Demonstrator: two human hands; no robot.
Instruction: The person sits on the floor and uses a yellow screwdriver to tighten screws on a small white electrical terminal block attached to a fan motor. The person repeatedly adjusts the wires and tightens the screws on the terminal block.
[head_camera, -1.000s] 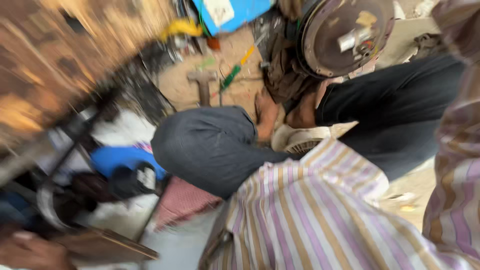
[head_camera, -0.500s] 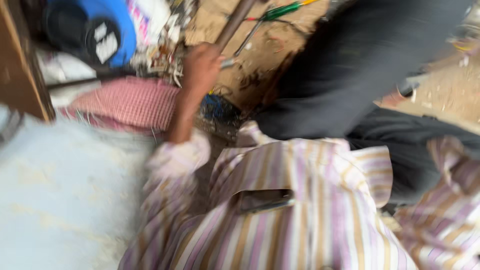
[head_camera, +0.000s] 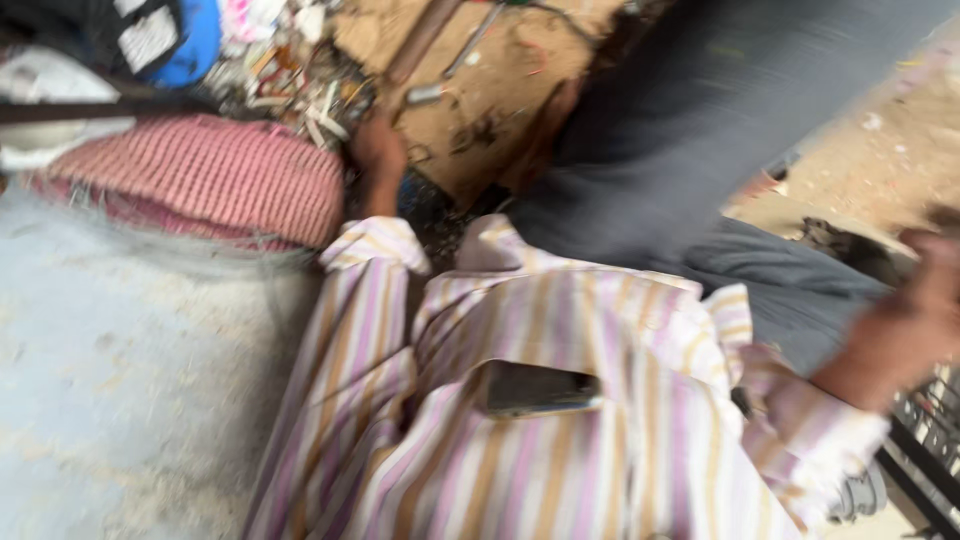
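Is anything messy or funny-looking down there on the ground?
Yes. A jumble of small scraps and tools lies scattered on the dirt beside the left hand, above the red checked cloth. The picture is too blurred to name the pieces.

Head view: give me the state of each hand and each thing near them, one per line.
left hand: stretched forward into the scrap pile, grip too blurred to tell
right hand: raised at the right edge, blurred, grip unclear
red checked cloth: bunched on the floor
phone: tucked in the shirt pocket, top showing
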